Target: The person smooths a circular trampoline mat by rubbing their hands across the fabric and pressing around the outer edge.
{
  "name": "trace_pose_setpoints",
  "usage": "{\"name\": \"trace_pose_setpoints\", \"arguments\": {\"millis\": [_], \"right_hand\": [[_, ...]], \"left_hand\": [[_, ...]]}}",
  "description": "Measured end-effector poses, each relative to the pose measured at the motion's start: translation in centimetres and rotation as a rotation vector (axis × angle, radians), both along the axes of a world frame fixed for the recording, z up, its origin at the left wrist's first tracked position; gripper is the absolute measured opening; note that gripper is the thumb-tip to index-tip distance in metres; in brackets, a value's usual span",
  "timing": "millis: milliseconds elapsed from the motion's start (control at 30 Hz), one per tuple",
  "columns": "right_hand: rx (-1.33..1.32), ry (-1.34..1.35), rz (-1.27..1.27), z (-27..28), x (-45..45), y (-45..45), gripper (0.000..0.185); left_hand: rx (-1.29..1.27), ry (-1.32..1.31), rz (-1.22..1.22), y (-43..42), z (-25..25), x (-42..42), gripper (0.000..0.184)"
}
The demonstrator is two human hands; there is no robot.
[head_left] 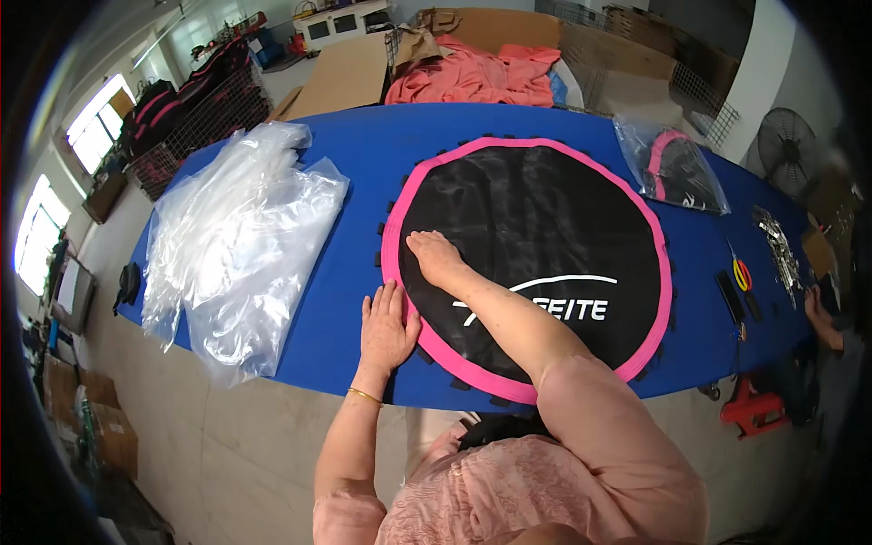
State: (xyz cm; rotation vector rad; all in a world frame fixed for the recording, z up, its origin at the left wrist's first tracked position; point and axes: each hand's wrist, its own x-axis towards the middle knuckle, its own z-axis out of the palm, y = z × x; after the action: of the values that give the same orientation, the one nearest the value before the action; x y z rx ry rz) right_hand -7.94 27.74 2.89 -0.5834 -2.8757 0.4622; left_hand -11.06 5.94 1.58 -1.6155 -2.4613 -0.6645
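Note:
A round black mat (545,218) with a pink rim and white lettering lies flat on the blue table (354,127). Dark tabs stick out around its edge. My left hand (388,334) rests at the mat's lower left rim, fingers extended and partly on the blue surface. On the black fabric near the left rim lies my right hand (436,258), palm down, its arm crossing over part of the lettering. Neither hand holds anything. Left of the mat is a pile of clear plastic bags (236,245).
A bagged black and pink mat (677,168) lies at the back right. Scissors (742,274), a black tool (729,298) and metal pieces (777,245) are on the right. Another person's hand (822,318) shows at the right edge. Behind the table are pink cloth (472,73) and cardboard.

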Motion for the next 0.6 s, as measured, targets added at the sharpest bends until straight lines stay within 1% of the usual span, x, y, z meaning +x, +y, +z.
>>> {"name": "trace_pose_setpoints", "arguments": {"millis": [167,267,333,367,400,467,500,567,600], "right_hand": [[0.027,-0.015,-0.054,0.0,3.4,1.5,0.045],[0.092,-0.055,-0.13,0.4,6.2,3.3,0.045],[0.112,-0.103,-0.173,1.3,8.5,4.6,0.043],[0.097,-0.089,-0.212,1.8,9.8,4.9,0.043],[0.143,0.007,-0.206,0.9,11.1,6.0,0.04],[0.18,0.059,-0.254,-0.2,13.5,8.1,0.036],[0.2,0.033,-0.284,-0.2,14.8,9.1,0.034],[0.269,0.012,-0.321,-0.3,17.5,10.6,0.031],[0.281,0.099,-0.357,-0.8,18.9,11.2,0.031]], "left_hand": [[0.012,0.011,0.002,0.0,-0.2,-0.1,0.06],[0.029,0.009,-0.012,0.1,-0.4,-0.3,0.059],[-0.037,-0.005,0.015,0.1,-0.4,-0.3,0.064],[-0.031,-0.008,0.009,0.0,-0.5,-0.4,0.065],[-0.029,-0.008,0.002,0.1,-0.4,-0.4,0.065],[-0.04,-0.004,0.01,0.0,-0.4,-0.4,0.065],[0.035,0.023,-0.01,0.0,-0.5,-0.3,0.06],[0.036,0.025,-0.012,0.0,-0.5,-0.3,0.06],[0.037,0.026,-0.011,0.0,-0.6,-0.4,0.059]]}}
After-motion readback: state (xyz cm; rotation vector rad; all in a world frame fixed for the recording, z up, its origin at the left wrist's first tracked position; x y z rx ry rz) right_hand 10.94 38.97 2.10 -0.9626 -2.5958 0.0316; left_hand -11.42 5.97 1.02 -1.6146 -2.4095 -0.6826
